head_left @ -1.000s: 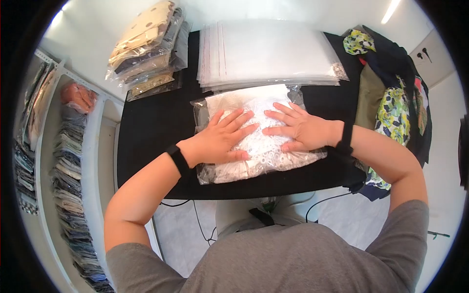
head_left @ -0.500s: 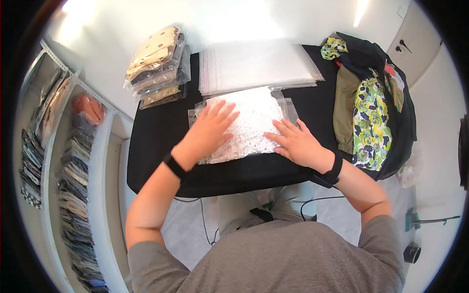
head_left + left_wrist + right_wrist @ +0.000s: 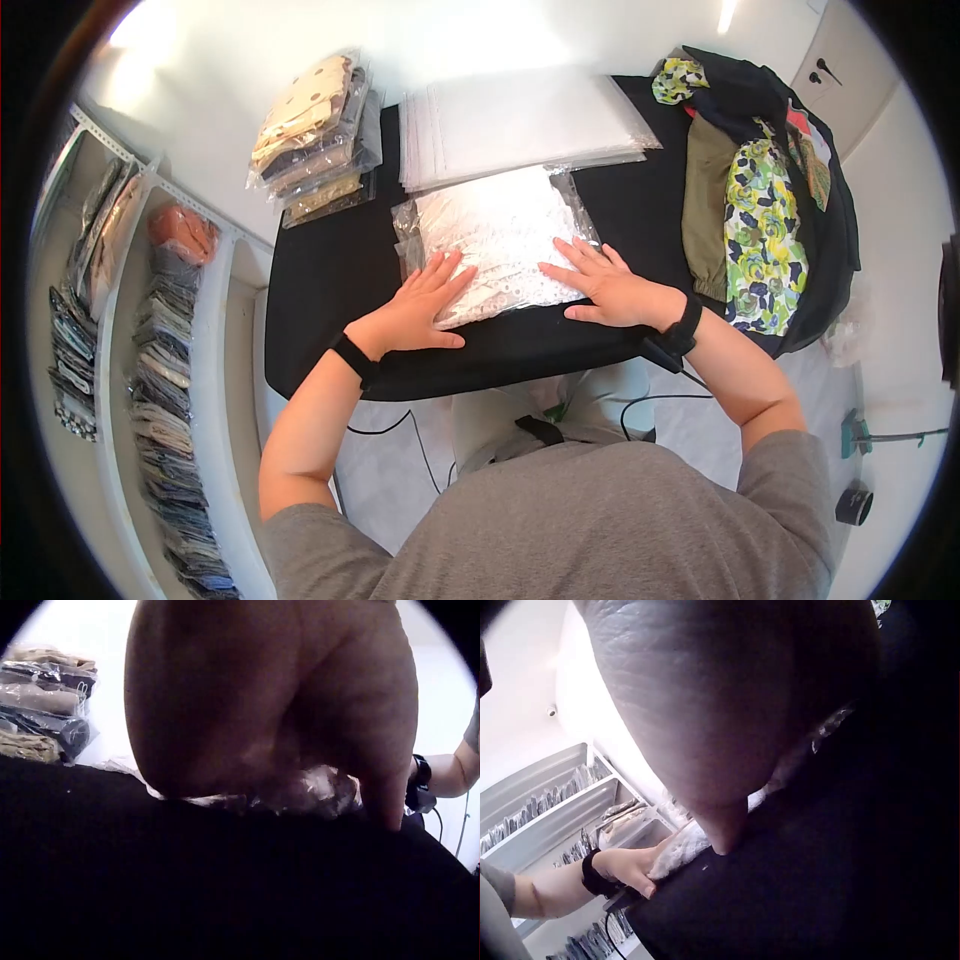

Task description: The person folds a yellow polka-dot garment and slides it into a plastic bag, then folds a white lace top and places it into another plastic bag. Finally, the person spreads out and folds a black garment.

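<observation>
A white eyelet garment [image 3: 500,235] lies folded in a clear plastic bag on the black table [image 3: 330,290]. My left hand [image 3: 415,310] rests with spread fingers on its near left corner, the thumb pointing right along the near edge. On the right side, my right hand [image 3: 615,288] lies with fingers straight and apart over the bag's edge. In the left wrist view the back of my left hand [image 3: 270,697] hides most of the bag. The right wrist view shows my right thumb beside the white cloth [image 3: 681,849].
Flat clear bags [image 3: 520,125] lie in a stack behind the garment. Bagged folded clothes [image 3: 310,130] are piled at the back left. Loose garments, one floral [image 3: 763,240], drape over the table's right end. Shelves of packed clothes [image 3: 170,400] stand at the left.
Both hands drew apart from the middle of the garment to its sides. The left hand shifted up over the bag, then came back down to the near left corner.
</observation>
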A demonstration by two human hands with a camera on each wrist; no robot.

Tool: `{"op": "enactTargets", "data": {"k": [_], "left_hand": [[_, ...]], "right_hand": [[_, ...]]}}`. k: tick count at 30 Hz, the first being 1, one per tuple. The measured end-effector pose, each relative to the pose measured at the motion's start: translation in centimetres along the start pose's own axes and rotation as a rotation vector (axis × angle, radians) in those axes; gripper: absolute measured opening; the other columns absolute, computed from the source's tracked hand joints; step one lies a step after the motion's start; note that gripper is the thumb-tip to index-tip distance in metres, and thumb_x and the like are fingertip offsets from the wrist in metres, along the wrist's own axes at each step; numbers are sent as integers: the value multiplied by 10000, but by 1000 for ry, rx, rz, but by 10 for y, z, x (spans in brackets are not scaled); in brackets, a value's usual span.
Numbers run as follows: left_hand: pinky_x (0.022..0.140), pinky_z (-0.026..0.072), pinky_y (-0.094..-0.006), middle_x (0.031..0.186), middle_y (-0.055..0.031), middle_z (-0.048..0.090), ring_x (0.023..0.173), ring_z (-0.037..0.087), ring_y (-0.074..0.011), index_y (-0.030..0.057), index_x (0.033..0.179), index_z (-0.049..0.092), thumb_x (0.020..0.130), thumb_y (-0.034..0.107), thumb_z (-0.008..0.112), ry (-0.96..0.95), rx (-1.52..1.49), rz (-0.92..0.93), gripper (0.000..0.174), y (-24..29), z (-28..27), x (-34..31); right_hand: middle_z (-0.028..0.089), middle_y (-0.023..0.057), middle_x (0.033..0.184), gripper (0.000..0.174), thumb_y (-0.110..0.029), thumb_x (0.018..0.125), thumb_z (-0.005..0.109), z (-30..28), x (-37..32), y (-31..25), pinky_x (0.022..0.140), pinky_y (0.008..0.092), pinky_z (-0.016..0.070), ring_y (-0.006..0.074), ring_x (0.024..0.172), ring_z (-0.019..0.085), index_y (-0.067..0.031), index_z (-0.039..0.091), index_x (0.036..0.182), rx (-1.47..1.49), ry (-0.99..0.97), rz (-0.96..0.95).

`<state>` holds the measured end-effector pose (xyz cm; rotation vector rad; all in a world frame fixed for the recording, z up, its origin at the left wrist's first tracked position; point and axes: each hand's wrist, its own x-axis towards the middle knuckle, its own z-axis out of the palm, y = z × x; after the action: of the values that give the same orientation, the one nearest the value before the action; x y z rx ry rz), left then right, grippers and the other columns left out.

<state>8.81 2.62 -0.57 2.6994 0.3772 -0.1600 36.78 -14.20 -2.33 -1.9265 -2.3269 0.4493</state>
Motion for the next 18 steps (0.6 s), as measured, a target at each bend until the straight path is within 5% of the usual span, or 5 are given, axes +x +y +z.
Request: {"op": "enactTargets", "data": {"k": [4, 9, 13, 16, 18], "left_hand": [[1109, 204, -404, 1488, -188, 201, 1387, 158, -348, 114, 1411, 316, 738, 178, 706, 108, -30, 49, 780, 5, -5, -9], [931, 450, -344, 1315, -136, 485, 1139, 517, -314, 79, 1260, 495, 748, 63, 639, 314, -9, -75, 532, 6, 3, -36], [853, 479, -339, 1158, -127, 598, 989, 587, -314, 47, 1175, 568, 773, 41, 605, 474, -38, 50, 403, -8, 11, -38], [798, 483, -323, 995, -144, 655, 885, 622, -285, 10, 1062, 627, 817, 41, 580, 432, -193, -169, 251, -2, -8, -42], [754, 479, -295, 892, -126, 670, 808, 630, -211, -5, 1032, 636, 867, 85, 567, 614, -382, -69, 201, 0, -26, -48]], "right_hand": [[203, 145, 1496, 652, -198, 835, 612, -5, -5, 11, 1082, 528, 186, 329, 1359, 245, -240, 296, 1404, 149, 87, -35], [431, 119, 1382, 571, 18, 736, 565, -17, -18, 15, 956, 344, 413, 266, 1125, 539, -108, 403, 1269, 451, 139, 18], [552, 128, 1235, 429, 9, 767, 581, -2, -16, 28, 839, 307, 468, 265, 979, 600, -59, 501, 1183, 494, 283, -112], [627, 110, 1047, 189, -35, 839, 578, -3, -13, 33, 813, 294, 461, 202, 898, 606, -4, 583, 1025, 535, 401, -156], [630, 43, 861, 148, -115, 913, 542, -27, -18, 27, 766, 255, 448, 103, 818, 559, 19, 607, 903, 709, 289, 21]]}}
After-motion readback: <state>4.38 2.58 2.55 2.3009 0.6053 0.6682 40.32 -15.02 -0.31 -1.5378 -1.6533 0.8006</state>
